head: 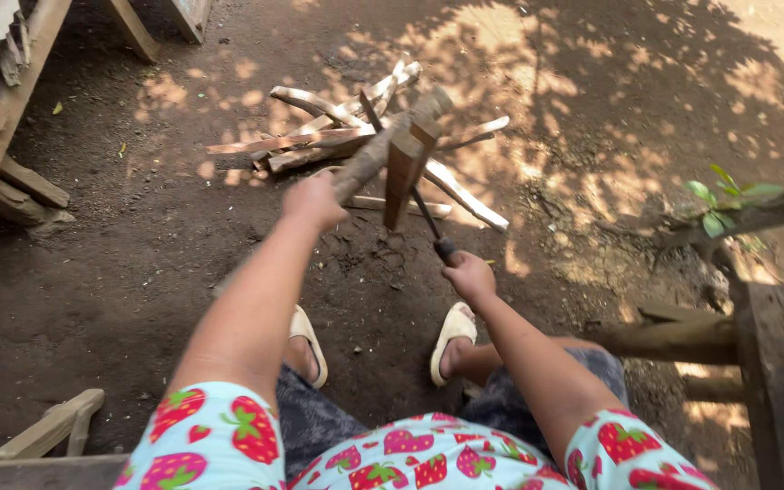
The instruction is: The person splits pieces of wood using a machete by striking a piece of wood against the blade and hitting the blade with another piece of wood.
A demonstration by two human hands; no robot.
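My left hand [314,200] grips a thick rough branch [388,142] that slants up and away from me. A flat split piece of wood [403,172] hangs against the branch near its middle. My right hand [467,272] holds the dark handle of a long knife [407,183]. The blade runs up and to the left and is stuck in the wood between the branch and the split piece. Both arms reach out over my knees. My feet in pale sandals [451,338] rest on the dirt below.
A pile of split firewood sticks [319,136] lies on the dirt ground beyond the branch. Wooden planks and beams [2,118] stand at the upper left. A wooden post and logs [773,363] are at the right, with a small green plant [719,204] above them.
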